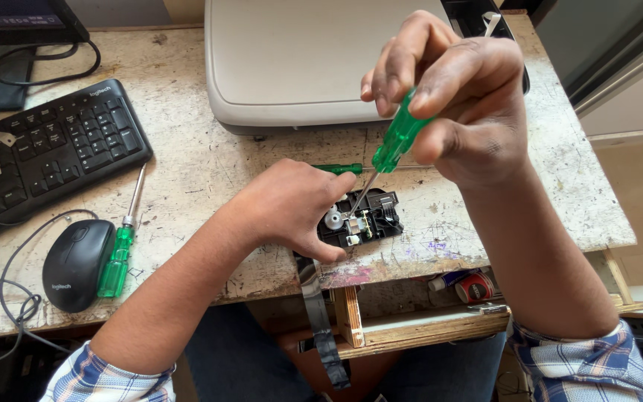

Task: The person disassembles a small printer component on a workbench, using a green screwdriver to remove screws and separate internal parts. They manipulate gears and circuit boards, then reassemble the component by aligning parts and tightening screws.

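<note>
Right hand [459, 112] grips green screwdriver [396, 141], tip on black mechanism part [362, 219]; left hand [299, 208] presses the part down at front edge of scuffed, stained desk [187, 171]. Keyboard [61, 149], mouse [76, 264], grey device [299, 59] nearby.

A black keyboard [61, 145], black mouse [76, 264], spare green screwdriver [118, 257] and grey printer [299, 59] lie about.

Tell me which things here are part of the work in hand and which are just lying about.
In use: right hand holding green screwdriver; left hand steadying small black assembly.

Lying about: second green screwdriver, mouse, keyboard, grey device.
</note>
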